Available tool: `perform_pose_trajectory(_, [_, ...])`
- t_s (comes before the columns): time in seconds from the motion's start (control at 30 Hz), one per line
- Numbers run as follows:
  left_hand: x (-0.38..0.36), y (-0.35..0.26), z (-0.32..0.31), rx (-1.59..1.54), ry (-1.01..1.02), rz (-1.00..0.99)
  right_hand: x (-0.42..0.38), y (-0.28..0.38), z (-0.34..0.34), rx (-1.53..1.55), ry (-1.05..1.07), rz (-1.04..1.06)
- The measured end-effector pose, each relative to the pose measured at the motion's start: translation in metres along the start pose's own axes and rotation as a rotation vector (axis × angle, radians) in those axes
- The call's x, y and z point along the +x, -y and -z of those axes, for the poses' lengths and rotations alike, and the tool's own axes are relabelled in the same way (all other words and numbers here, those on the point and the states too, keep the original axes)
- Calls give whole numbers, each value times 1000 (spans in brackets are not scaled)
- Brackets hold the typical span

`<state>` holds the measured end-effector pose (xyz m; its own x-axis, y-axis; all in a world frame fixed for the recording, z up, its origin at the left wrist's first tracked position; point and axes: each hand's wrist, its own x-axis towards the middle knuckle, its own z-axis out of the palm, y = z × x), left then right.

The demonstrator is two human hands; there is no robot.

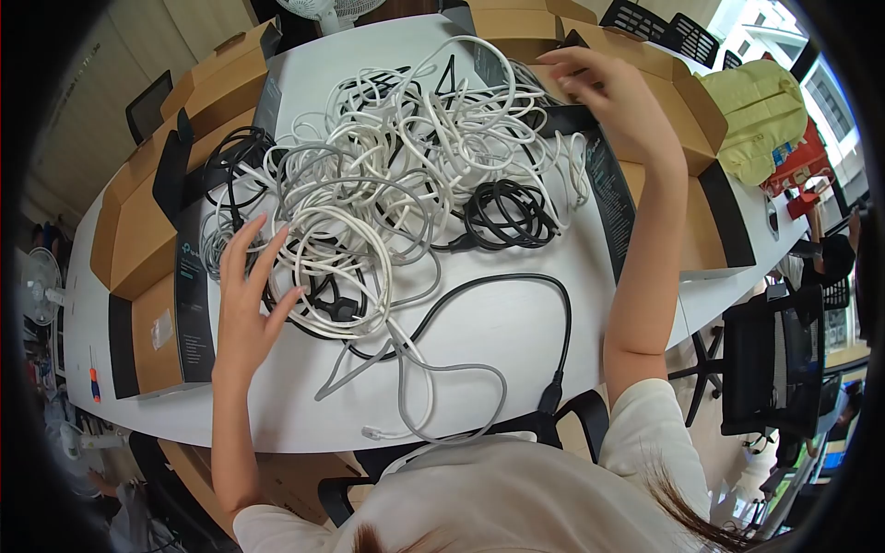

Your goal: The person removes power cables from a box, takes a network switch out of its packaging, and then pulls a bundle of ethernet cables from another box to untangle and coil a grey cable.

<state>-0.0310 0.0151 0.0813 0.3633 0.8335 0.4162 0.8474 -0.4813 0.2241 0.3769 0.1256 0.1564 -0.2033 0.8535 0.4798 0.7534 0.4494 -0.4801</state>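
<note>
A large tangle of white and grey cables lies on the white table. My left hand is at the tangle's left front edge, fingers spread, beside a loose white coil; it holds nothing. My right hand is above the right back part of the tangle, near the open box, with its fingers apart and nothing visible in them. A coiled black cable rests at the tangle's right side. One black cable runs toward the front edge and ends in a black plug.
Open cardboard boxes stand at the left and right. A screwdriver lies at the far left. Behind the right box is a yellow-green bag. Black office chairs stand to the right, and a person is farther off.
</note>
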Motion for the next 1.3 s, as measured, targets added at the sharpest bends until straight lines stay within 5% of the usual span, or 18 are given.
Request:
perform_pose_trajectory(0.07, [-11,-3,-1,-29,24,38,6,-21,0,-87,-87,14])
perform_pose_trajectory(0.3, [-47,-8,-25,-207,216,52,80,-115,-75,-463,55,-435])
perform_pose_trajectory(0.4, [-52,-9,-31,-229,202,36,90,-130,-88,-466,116,-447])
perform_pose_trajectory(0.53, [-51,-9,-33,-206,212,27,80,-95,-81,-364,-166,-492])
perform_pose_trajectory(0.7, [-43,-8,-39,-237,264,9,77,-47,-65,10,-385,-41])
perform_pose_trajectory(0.83, [-36,-16,-64,-260,229,35,70,14,-60,337,-250,199])
perform_pose_trajectory(0.97, [-21,-34,-83,-129,154,138,64,54,-66,11,185,267])
perform_pose_trajectory(1.03, [-15,-40,-91,-15,122,171,57,60,-76,-295,53,713])
perform_pose_trajectory(1.13, [-7,-43,-98,91,68,140,42,63,-80,-231,181,614])
perform_pose_trajectory(1.3, [11,-51,-113,331,121,195,-1,72,-70,-248,95,581])
